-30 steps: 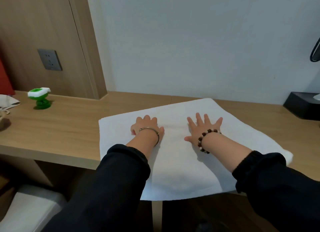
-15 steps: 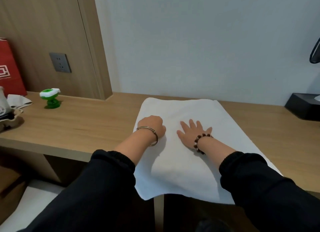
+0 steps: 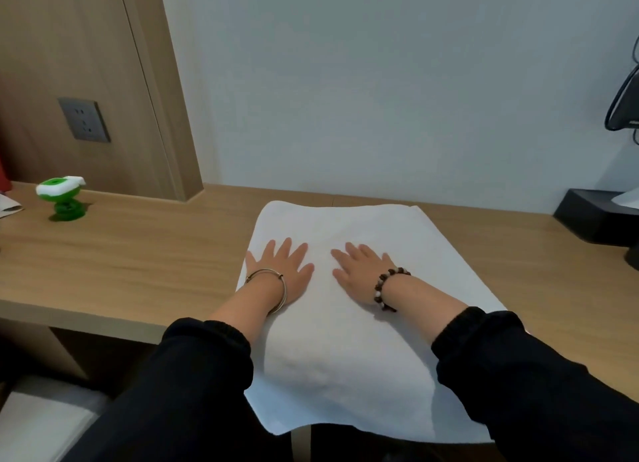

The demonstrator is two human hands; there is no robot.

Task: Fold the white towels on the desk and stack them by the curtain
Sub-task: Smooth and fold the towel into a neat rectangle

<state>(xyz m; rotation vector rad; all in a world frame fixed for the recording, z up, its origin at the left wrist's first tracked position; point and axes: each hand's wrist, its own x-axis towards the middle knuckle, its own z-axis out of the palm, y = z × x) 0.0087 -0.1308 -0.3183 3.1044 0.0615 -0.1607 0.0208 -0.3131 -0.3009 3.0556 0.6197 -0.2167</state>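
A white towel [image 3: 363, 226] lies folded on the wooden desk [image 3: 138, 261], and its near edge hangs over the desk's front. My left hand [image 3: 281, 269], with a metal bangle on the wrist, presses flat on the towel near its left edge, fingers spread. My right hand [image 3: 359, 269], with a bead bracelet, lies flat on the towel's middle just beside it. Neither hand holds anything. No curtain is in view.
A green and white gadget [image 3: 62, 199] stands at the desk's far left by the wood wall panel with a grey socket [image 3: 84, 119]. A black tissue box [image 3: 598, 216] sits at the far right. A pale stool [image 3: 38, 423] is below left.
The towel's left part has been folded over, so it is narrower. My left hand went from a fist to flat with spread fingers, and both hands shifted slightly on the cloth.
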